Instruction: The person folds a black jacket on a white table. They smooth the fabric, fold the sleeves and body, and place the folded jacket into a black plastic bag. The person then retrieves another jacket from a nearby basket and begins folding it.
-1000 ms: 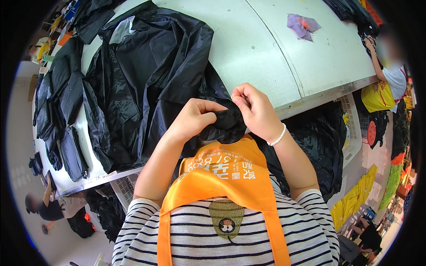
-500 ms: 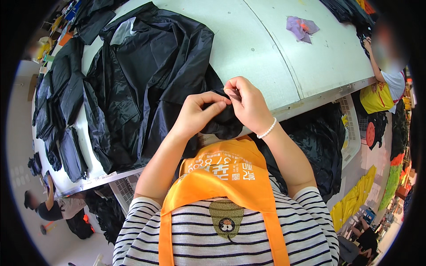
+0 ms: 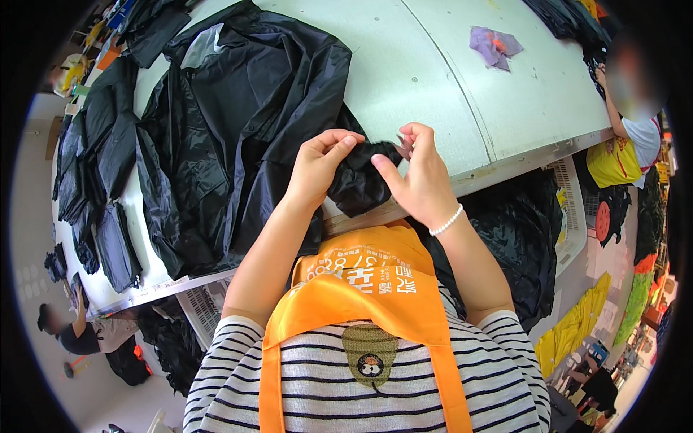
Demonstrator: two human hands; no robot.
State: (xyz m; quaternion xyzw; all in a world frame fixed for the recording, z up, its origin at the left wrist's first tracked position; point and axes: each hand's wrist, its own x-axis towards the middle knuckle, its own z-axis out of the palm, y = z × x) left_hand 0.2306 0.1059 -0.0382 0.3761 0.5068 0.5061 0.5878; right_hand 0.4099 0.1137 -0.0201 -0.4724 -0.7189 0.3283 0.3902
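Note:
A shiny black jacket (image 3: 245, 144) lies spread over the pale table in front of me, its sleeve end bunched close to the table's near edge. My left hand (image 3: 321, 164) pinches a bit of that black cloth between thumb and forefinger. Just right of it, my right hand (image 3: 427, 180) has its thumb lifted away from its curled fingers. A small dark metal tool, apparently thread snips (image 3: 406, 147), sits in those fingers, blurred and partly covered. The bunched cloth lies between both hands.
Folded black garments (image 3: 108, 137) are piled on the table's left side. A purple rag (image 3: 495, 47) lies at the far right. Under the table edge, black clothing (image 3: 505, 238) fills a white crate (image 3: 570, 231). A person in yellow and white (image 3: 624, 155) works at the right.
My hands have drawn apart: the right one has shifted right and lower, its thumb opening out. The left has risen slightly. More of the bunched black cloth shows between them.

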